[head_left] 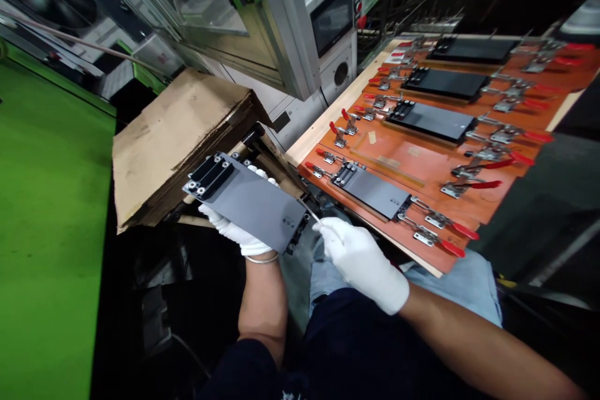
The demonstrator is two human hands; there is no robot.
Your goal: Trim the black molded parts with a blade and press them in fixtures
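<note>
Orange clamp board (434,159), right side of head view. I've got the gray panel (260,203) left of it, left hand (233,232) cupped underneath, right hand (360,261) pinching thin stick (312,213). Likely stiff, light, scratchable: grip edges.

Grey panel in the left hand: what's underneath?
The gloved left hand supports the grey panel from below, fingers showing beyond its far edge. The panel's underside is hidden.

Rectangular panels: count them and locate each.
5: the held panel in the left hand; on the orange board, the nearest panel, second panel, third panel and farthest panel. Others may be hidden.
</note>
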